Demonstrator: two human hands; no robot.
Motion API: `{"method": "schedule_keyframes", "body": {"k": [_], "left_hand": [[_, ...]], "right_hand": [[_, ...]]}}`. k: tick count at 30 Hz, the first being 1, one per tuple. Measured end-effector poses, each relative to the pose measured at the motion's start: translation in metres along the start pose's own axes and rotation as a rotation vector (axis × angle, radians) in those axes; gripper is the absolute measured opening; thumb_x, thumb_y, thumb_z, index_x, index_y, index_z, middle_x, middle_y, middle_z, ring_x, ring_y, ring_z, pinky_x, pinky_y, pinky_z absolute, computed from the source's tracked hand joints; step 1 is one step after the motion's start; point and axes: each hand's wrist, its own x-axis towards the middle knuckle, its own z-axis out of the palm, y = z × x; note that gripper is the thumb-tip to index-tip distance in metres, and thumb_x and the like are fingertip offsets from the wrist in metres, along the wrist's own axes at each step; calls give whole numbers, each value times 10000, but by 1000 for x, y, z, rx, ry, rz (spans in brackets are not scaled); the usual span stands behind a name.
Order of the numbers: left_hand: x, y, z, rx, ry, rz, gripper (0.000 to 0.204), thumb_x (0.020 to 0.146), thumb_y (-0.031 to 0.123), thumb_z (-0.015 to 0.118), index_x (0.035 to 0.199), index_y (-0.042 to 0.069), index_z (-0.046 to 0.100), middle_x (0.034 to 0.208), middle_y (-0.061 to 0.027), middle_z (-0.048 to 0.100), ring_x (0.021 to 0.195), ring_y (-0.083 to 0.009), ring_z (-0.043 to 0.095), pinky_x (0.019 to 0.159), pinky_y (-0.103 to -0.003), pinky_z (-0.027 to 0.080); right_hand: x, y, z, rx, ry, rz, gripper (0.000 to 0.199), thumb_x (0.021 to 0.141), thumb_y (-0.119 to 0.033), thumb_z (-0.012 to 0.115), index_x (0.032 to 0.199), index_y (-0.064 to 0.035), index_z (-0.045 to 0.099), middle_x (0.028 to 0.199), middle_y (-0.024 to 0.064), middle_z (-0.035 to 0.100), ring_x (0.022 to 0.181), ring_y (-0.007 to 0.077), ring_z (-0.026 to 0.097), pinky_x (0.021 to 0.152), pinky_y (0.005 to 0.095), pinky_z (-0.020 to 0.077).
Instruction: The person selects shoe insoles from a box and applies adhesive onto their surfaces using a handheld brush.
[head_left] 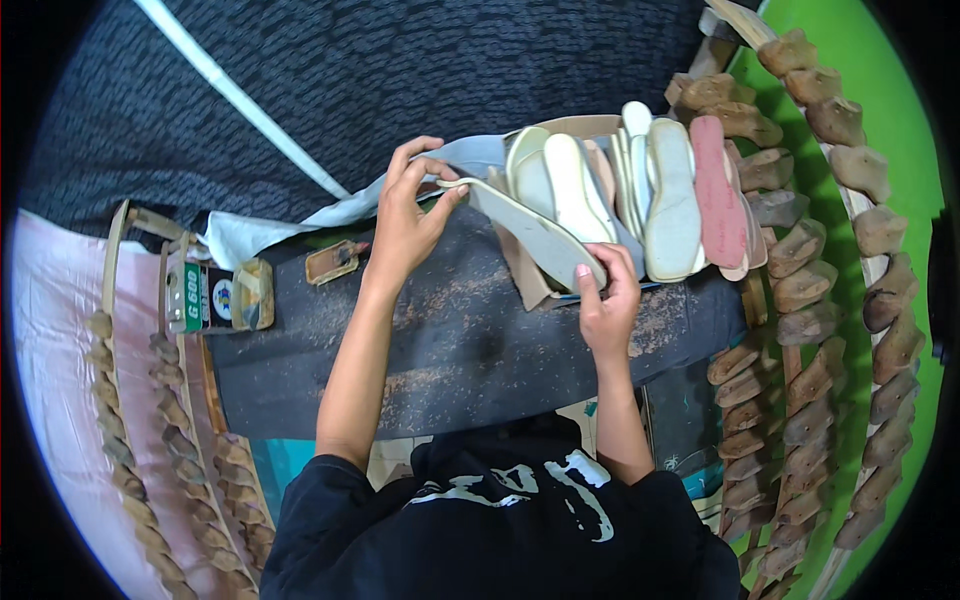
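My left hand [408, 215] and my right hand [607, 298] hold one long grey shoe insole [525, 228] between them, over a dark, dusty work board [450, 340]. The left hand pinches its far tip with the fingers. The right hand grips its near end. Just behind the insole stands a batch of white, cream and pink insoles [640, 195], packed on edge in an open cardboard box [530, 275].
A small tin with a green label [215, 295] and a brown block [333, 262] lie at the board's left end. Racks of brown wooden shoe lasts [820, 260] curve along the right, more lasts [175, 440] at lower left. A pale cloth [290, 225] lies behind the board.
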Motion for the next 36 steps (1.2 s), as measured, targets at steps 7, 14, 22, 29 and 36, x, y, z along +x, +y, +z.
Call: {"method": "schedule_keyframes", "body": {"k": [7,14,22,29,36], "left_hand": [[-116,-66,-94,-272,45,-371,286,937,-2,790,1175,35,635,1107,-18,677,984,-90,647,808,-232,535],[-269,-130,-200,-608,99,-691,313,966,47,764,1267,11,685,1090,-40,725,906,-93,655,777,-240,514],[-383,-161,-229,-790,-30,-1042,375,1017,117,726,1378,32,668,1213,-93,728,1033,-160,713,878,-308,587],[-401,-178,-215,-740,-277,-952,279,1075,228,671,1286,46,688,1264,-73,702,1039,-151,700,945,-325,578],[-379,-183,-239,-1133,84,-933,698,1110,603,431,1510,34,484,1446,-151,591,1312,-294,610,1071,-478,540]], "right_hand": [[-43,-15,64,354,-99,250,225,971,-36,767,1165,59,707,1086,90,731,1032,133,659,958,290,506],[-130,-12,167,232,-203,466,208,947,-67,822,1081,40,705,995,88,770,917,112,710,857,256,556],[-267,15,271,957,-149,966,352,1084,-185,636,1379,-11,552,1338,140,665,1282,263,643,1117,455,517],[-324,-13,328,664,-408,871,456,1085,-28,523,1532,-51,434,1458,160,621,1269,248,644,1091,409,532],[-308,-36,316,-566,-609,40,627,923,-94,706,1527,-43,544,1179,221,595,1061,418,578,975,489,499]]}}
